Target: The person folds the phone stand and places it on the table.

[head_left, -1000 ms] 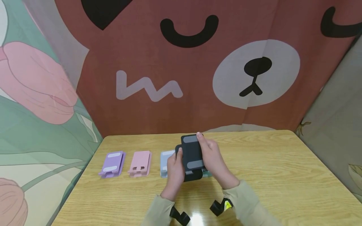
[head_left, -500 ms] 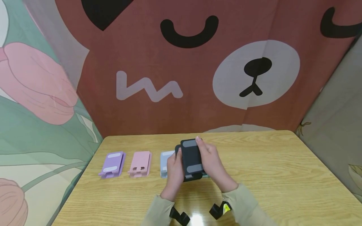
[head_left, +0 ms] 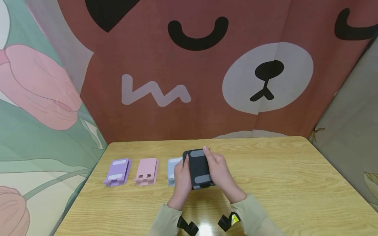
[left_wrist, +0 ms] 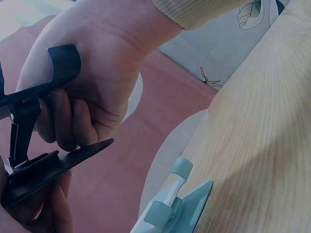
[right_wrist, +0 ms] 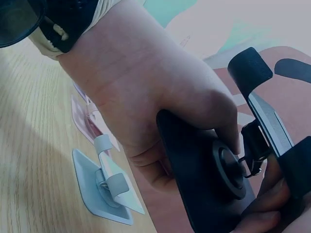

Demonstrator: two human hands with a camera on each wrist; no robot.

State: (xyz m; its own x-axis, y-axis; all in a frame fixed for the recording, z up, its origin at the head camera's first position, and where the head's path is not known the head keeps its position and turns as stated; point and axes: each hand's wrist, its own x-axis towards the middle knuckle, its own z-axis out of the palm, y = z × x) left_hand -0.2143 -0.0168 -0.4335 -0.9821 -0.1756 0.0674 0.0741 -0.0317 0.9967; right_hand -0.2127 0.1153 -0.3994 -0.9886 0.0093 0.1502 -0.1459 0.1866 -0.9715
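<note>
A black folding phone stand (head_left: 201,167) is held up over the table between both hands, its grey-padded plate facing up in the head view. My left hand (head_left: 183,178) grips the base plate at its left side; the right wrist view shows that hand (right_wrist: 165,87) around the flat base (right_wrist: 189,165) with its round pivot. With thumb along the right edge, my right hand (head_left: 220,170) holds the padded upper plate. Seen from the left wrist, the hinge arm (left_wrist: 20,133) still spans a gap between the two plates.
On the wooden table (head_left: 283,183), a purple stand (head_left: 118,168), a pink stand (head_left: 147,167) and a light blue stand (head_left: 172,172) stand in a row at left. A mint green stand (left_wrist: 194,206) lies beyond the hands, hidden from the head view. A printed curtain (head_left: 147,124) hangs behind.
My right hand has moved down and slightly left, bringing the padded plate lower over the base. The base's lower part and the mint stand have gone out of sight; my left hand stays put.
</note>
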